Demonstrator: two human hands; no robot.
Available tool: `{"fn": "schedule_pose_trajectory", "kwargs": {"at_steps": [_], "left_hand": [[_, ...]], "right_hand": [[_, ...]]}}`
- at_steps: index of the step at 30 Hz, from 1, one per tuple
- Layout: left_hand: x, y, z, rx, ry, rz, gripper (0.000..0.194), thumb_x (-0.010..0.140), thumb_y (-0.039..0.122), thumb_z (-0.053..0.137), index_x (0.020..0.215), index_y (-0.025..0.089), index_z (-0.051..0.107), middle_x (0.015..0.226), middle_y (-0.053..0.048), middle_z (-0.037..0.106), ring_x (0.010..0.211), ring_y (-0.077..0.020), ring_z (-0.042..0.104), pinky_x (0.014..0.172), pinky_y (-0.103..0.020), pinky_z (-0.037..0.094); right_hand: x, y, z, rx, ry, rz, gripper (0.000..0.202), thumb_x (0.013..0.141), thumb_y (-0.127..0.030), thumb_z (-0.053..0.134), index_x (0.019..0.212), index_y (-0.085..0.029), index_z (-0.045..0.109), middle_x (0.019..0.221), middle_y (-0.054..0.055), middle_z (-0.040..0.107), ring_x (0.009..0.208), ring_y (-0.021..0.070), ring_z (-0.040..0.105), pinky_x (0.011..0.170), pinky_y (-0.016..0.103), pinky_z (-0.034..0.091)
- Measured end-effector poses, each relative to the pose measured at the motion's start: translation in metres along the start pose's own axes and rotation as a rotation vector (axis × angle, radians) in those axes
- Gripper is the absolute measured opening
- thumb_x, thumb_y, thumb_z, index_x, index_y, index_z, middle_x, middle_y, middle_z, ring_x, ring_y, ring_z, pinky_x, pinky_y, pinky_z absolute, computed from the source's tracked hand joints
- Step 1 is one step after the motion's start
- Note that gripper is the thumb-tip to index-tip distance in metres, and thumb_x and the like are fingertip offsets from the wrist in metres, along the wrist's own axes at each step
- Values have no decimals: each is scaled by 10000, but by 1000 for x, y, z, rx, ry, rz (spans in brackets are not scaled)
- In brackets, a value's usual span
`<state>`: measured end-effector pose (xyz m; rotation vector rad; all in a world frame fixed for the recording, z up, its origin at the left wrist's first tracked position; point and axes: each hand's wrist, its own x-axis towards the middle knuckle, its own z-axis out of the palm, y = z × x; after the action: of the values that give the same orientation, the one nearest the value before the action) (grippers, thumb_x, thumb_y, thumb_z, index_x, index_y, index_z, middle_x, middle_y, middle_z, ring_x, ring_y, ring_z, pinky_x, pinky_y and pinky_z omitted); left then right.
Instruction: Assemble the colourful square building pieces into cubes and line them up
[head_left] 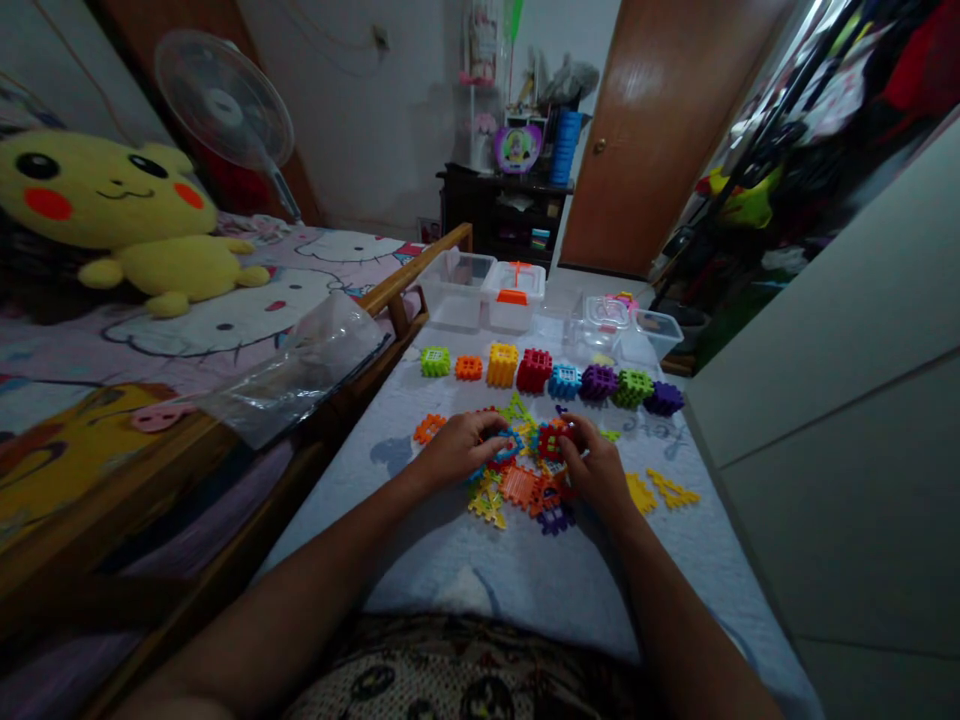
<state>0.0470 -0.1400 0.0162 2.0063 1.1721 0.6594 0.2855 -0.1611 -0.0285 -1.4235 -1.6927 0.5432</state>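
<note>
My left hand (474, 444) is closed on a blue plastic building piece (513, 446) with a notched edge. In my right hand (594, 462), thumb and fingers grip a red square building piece (552, 440). Between and beneath both hands lies a loose pile of notched pieces, among them an orange square (519, 486), a yellow piece (487, 500) and a purple piece (556, 519). An orange piece (430, 429) rests left of my left hand. Right of my right hand are a yellow piece (640, 493) and a yellow triangle frame (673, 489).
Behind the pile runs a row of colour-sorted stacks, including yellow (502, 365), red (535, 370) and purple (598, 383). Clear plastic boxes (459, 295) stand at the table's far end, one with an orange handle. A wooden bed rail (390, 290) and a plastic bag (300, 365) are left.
</note>
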Motion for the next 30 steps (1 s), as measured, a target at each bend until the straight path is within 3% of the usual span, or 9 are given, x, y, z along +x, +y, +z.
{"fn": "schedule_pose_trajectory", "kwargs": {"at_steps": [3,6,9,15,19,24,27,30], "left_hand": [[9,1,19,91,6,-17,217,862,242,604,1049,198,703,858,-28,727,750,-188,650,705,-293,479],[14,-2,24,236,95,70,248,853,215,617,1089,202,694,1031,-68,733,959,-237,652,881,-362,477],[17,-12,15,313,187,118,235,862,215,605,1083,189,680,1123,-92,714,1081,-262,622,990,-417,442],[22,-43,-16,374,310,77,210,856,268,609,1034,178,675,1142,-106,704,1130,-286,599,1020,-447,434],[20,-62,-22,348,284,28,210,857,313,598,989,174,683,1094,-107,712,1093,-288,614,1004,-453,444],[15,-72,-21,236,236,-15,251,859,380,576,968,187,693,1044,-90,715,1005,-258,638,932,-405,487],[14,-73,-20,172,232,-21,279,863,404,556,971,186,693,1012,-85,714,956,-244,650,878,-380,507],[13,-72,-18,148,214,-28,281,859,405,555,961,182,693,980,-82,716,920,-238,656,844,-369,517]], "right_hand": [[2,5,-2,-56,4,-15,288,889,-284,513,1113,-174,658,959,89,719,830,222,649,796,376,513],[4,8,-4,-142,31,-49,279,873,-265,509,1065,-157,680,994,119,711,905,256,634,858,424,500],[5,9,-6,-184,27,-54,278,864,-243,503,1054,-148,683,995,128,708,928,269,628,884,444,496],[6,10,-4,-149,54,-23,287,850,-220,492,1071,-174,668,1065,130,665,932,247,641,860,409,524],[5,10,-8,-75,82,4,267,826,-249,523,1039,-184,670,1110,125,632,859,216,645,804,379,530],[4,13,-25,159,28,203,241,809,-360,576,967,-193,649,746,16,634,590,156,559,574,289,462],[4,15,-33,197,100,262,264,785,-373,585,968,-191,643,706,1,626,586,155,540,561,279,439],[6,19,-35,84,168,278,255,776,-342,556,954,-184,649,784,34,654,622,171,556,613,315,460]]}}
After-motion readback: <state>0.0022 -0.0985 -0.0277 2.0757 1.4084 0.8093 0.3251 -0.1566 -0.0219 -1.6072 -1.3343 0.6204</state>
